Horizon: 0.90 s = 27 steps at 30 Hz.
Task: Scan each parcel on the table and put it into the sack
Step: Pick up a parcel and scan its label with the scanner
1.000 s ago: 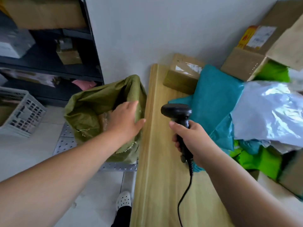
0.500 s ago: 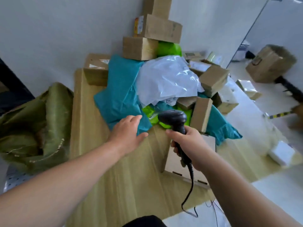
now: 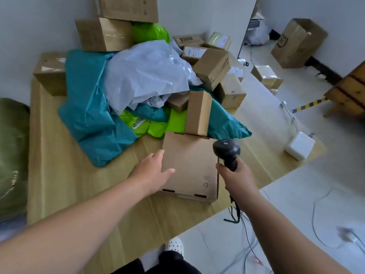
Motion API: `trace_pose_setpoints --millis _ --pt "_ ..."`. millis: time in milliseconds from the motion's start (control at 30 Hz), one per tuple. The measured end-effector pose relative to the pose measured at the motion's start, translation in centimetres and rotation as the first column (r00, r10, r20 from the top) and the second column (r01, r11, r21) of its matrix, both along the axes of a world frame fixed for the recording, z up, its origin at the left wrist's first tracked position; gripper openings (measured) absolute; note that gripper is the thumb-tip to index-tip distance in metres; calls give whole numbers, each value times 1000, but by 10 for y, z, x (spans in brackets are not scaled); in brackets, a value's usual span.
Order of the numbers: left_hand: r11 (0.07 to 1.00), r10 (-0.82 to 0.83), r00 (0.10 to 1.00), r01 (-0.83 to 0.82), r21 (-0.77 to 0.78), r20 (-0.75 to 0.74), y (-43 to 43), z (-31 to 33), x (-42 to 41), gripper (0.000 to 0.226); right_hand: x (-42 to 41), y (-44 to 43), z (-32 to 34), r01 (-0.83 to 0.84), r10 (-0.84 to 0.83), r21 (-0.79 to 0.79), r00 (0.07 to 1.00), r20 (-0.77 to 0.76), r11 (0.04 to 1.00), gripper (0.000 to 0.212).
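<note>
A flat brown cardboard box [image 3: 194,165] lies at the near edge of the wooden table [image 3: 65,184]. My left hand [image 3: 153,171] reaches over the box's left edge with fingers spread, holding nothing. My right hand [image 3: 236,177] grips the handle of a black barcode scanner [image 3: 226,150], whose head hovers above the box's right side. Behind the box rises a heap of parcels: a teal mailer bag [image 3: 88,107], a grey-white bag [image 3: 146,74], lime green bags [image 3: 156,123] and a small upright carton [image 3: 198,112]. The green woven sack [image 3: 11,151] shows at the left edge.
More cartons are stacked against the wall at the back of the table [image 3: 104,34]. A white power adapter [image 3: 299,145] sits on the table's right end. Cables trail on the floor at right. Boxes stand on the floor beyond [image 3: 298,42]. My feet are below the table edge.
My view swung from the sack to the parcel heap. My left hand left the sack's rim, crossed the table and now reaches over the flat box. The scanner moved right with my right hand.
</note>
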State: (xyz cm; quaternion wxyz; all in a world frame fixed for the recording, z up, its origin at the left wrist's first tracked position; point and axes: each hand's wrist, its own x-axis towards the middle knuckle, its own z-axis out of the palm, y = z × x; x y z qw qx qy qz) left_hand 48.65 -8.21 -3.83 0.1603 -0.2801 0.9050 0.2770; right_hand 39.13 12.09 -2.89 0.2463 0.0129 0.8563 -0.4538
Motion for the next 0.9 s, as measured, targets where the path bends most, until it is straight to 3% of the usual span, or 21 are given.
trace_pose_setpoints --millis 167,300,400,533,600,733,833,900 --pt "985 101 985 -119 128 139 12 -19 6 89 9 2 -18 -6 8 -20 996 87 1000 20" --pt "967 150 983 -169 191 109 11 -24 18 102 16 -3 -16 -19 29 -79 991 127 997 18" --pt "988 101 994 -105 109 40 3 -10 31 113 15 -9 -1 -52 64 -105 992 111 993 12" --pt "986 -62 998 65 -156 25 -8 19 46 120 8 -24 28 -106 121 -190 990 69 976 21" --pt "960 -99 995 98 -263 8 -16 30 52 111 6 -32 44 -131 146 -216 988 56 967 21" --pt "933 -81 976 3 -361 -203 -40 54 56 61 3 -49 67 -173 183 -255 983 17 951 16" --pt "959 -29 970 -42 -281 -243 -55 73 56 55 2 -58 78 -178 187 -288 982 4 941 15" --pt "985 82 958 -120 -125 -276 -64 84 56 55 2 -62 84 -177 183 -304 983 -7 936 14"
